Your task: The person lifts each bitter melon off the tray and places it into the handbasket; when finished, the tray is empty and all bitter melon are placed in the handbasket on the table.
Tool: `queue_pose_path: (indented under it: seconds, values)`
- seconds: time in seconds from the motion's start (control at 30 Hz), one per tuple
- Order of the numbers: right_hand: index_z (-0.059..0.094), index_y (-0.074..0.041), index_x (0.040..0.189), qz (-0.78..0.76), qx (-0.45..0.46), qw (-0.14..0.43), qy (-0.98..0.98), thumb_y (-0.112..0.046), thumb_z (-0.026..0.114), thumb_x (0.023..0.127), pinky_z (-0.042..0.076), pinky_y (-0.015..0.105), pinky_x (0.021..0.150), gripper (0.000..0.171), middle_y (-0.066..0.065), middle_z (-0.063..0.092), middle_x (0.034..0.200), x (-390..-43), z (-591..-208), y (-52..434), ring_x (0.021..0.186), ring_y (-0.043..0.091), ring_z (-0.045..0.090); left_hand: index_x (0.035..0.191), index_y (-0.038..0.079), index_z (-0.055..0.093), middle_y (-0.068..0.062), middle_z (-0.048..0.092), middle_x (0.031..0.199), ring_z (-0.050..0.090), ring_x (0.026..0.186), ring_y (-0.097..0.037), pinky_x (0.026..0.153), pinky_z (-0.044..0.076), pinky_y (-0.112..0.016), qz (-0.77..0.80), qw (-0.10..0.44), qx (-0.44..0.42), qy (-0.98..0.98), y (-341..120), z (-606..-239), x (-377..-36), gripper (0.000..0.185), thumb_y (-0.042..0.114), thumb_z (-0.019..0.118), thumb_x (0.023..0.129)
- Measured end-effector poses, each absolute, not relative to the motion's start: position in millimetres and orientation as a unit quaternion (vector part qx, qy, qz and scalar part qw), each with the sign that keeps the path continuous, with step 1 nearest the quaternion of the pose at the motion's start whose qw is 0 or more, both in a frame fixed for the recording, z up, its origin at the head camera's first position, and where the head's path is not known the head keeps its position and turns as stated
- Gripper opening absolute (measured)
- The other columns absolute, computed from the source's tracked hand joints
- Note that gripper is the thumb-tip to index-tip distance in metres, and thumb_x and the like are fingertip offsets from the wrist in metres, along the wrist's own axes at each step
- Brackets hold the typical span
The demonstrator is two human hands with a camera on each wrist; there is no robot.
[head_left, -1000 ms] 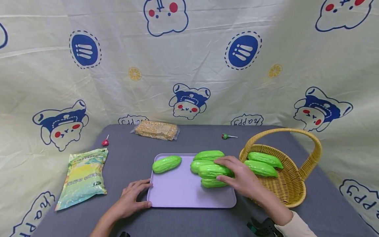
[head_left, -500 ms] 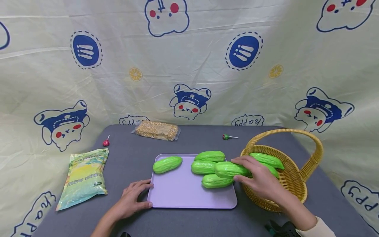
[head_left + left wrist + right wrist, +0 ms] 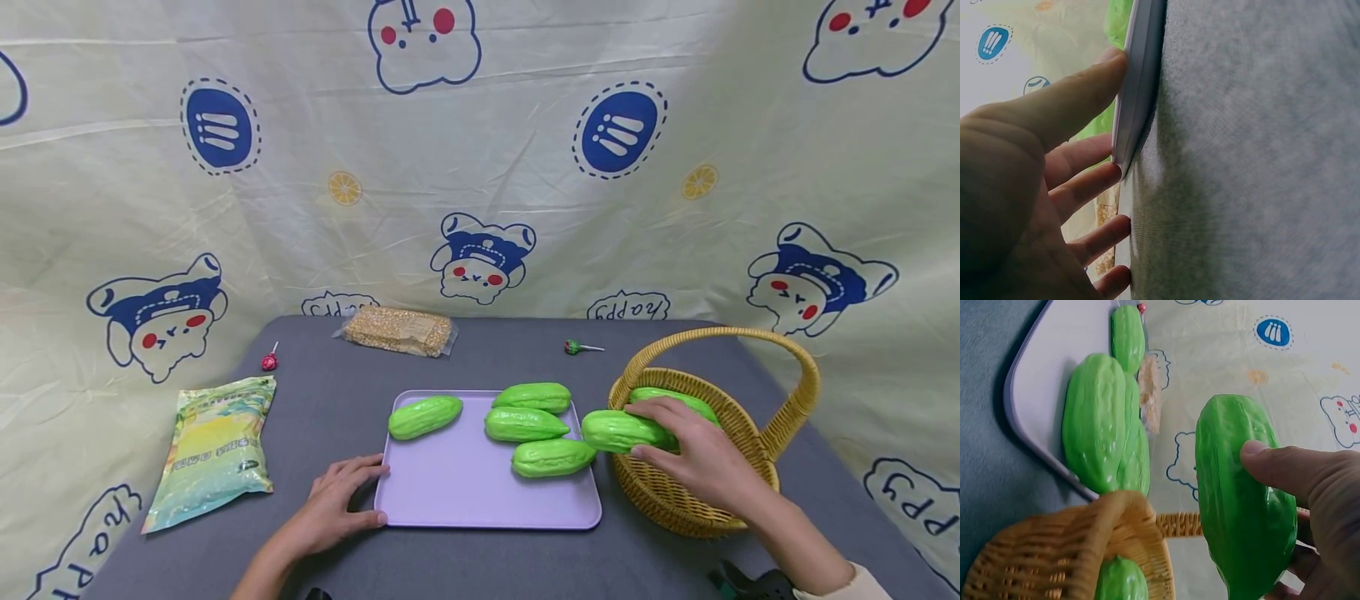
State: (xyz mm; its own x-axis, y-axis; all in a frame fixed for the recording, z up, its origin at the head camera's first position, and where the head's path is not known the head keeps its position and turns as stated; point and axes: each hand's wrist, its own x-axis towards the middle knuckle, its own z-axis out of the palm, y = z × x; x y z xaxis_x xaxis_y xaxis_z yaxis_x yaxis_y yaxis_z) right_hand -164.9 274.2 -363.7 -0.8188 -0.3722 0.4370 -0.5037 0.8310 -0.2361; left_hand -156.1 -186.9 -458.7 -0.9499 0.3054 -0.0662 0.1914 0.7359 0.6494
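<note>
My right hand (image 3: 693, 454) grips a green bumpy gourd (image 3: 618, 431) and holds it above the left rim of the wicker basket (image 3: 697, 508); the right wrist view shows the thumb (image 3: 1285, 472) pressed on that gourd (image 3: 1241, 494). Another gourd (image 3: 667, 396) lies inside the basket. Several more gourds (image 3: 525, 424) lie on the lilac tray (image 3: 465, 492). My left hand (image 3: 333, 500) rests flat on the table, its thumb and fingers (image 3: 1085, 181) against the tray's left edge (image 3: 1138, 94).
A yellow-green snack bag (image 3: 213, 446) lies at the table's left. A clear pack of grain bars (image 3: 397, 330) sits at the back, with a red lollipop (image 3: 267, 360) left and a green one (image 3: 573, 346) right. A printed cloth hangs behind.
My right hand has lifted one gourd off the tray's pile and carried it right, to above the basket's rim. The left hand has stayed at the tray's edge.
</note>
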Motion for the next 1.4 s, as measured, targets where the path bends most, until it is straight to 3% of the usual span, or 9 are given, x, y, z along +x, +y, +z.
queue_pose_path:
  seconds: [0.57, 1.4]
  values:
    - [0.059, -0.010, 0.121, 0.174, 0.176, 0.126, -0.961, -0.025, 0.074, 0.080, 0.045, 0.055, 0.083, 0.046, 0.014, 0.059, 0.120, -162.9, -366.5, 312.2, 0.108, 0.038, 0.057, 0.128, 0.016, 0.057, -0.004, 0.046, 0.144, 0.035, 0.131, -0.034, 0.096, 0.024, -0.063, 0.336, 0.081, 0.134, 0.929, -186.0, -459.8, -156.3, 0.061, 0.044, 0.074, 0.076]
    - [0.061, -0.005, 0.119, 0.147, 0.167, 0.063, -0.973, -0.025, 0.075, 0.079, 0.044, 0.056, 0.084, 0.047, 0.019, 0.061, 0.117, -184.9, -394.1, 328.1, 0.109, 0.041, 0.056, 0.128, 0.017, 0.056, -0.004, 0.045, 0.144, 0.035, 0.131, -0.033, 0.097, 0.025, -0.062, 0.334, 0.080, 0.138, 0.929, -187.0, -460.1, -156.2, 0.061, 0.045, 0.073, 0.077]
